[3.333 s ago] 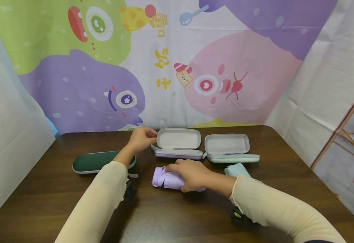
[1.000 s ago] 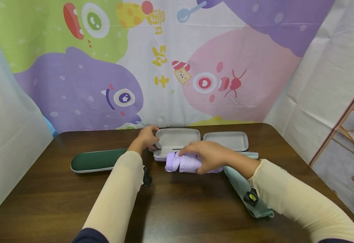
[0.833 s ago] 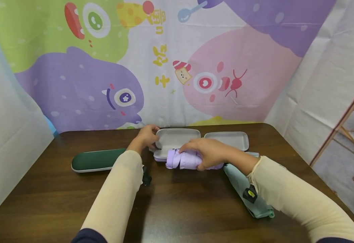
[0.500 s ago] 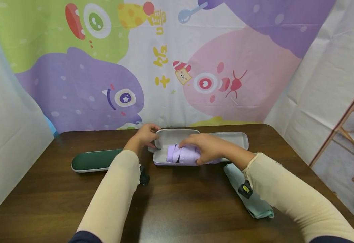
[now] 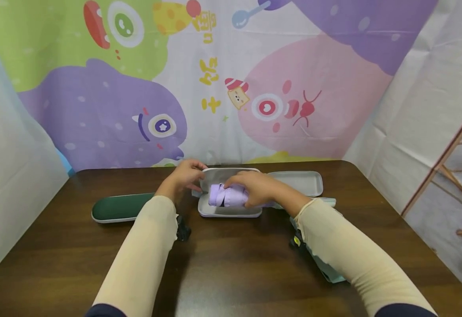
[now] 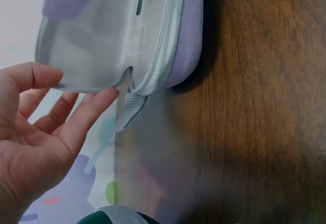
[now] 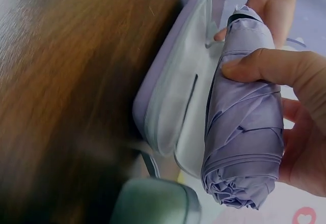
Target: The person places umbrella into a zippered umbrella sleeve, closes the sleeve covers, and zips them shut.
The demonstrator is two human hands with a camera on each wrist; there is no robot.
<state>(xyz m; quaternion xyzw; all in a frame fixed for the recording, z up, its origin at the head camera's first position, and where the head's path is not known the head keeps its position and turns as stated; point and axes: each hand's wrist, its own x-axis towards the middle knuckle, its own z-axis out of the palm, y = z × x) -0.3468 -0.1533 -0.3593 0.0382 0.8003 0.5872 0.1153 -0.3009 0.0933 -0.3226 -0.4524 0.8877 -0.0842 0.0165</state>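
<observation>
A folded lavender umbrella (image 5: 231, 196) is in my right hand (image 5: 256, 189), which grips it round the middle, thumb on the near side. It hovers above the open lavender zip case (image 5: 231, 212), whose pale grey lining shows in the right wrist view. The umbrella's crumpled end (image 7: 242, 188) points toward the mint case. My left hand (image 5: 184, 176) is at the left end of the lavender case. In the left wrist view, its spread fingertips touch the rim of the raised lid (image 6: 84, 46), near the grey pull tab (image 6: 131, 112).
A dark green case (image 5: 122, 208) lies closed at the left. To the right stands an open mint case with a grey-lined lid (image 5: 300, 182). A folded teal umbrella (image 5: 331, 273) lies partly under my right sleeve. A patterned curtain (image 5: 215, 145) hangs behind the table.
My right hand has lifted the lavender umbrella off the table and carried it back over the lavender case. In the last half second it shifts slightly left. My left hand stays by the lid.
</observation>
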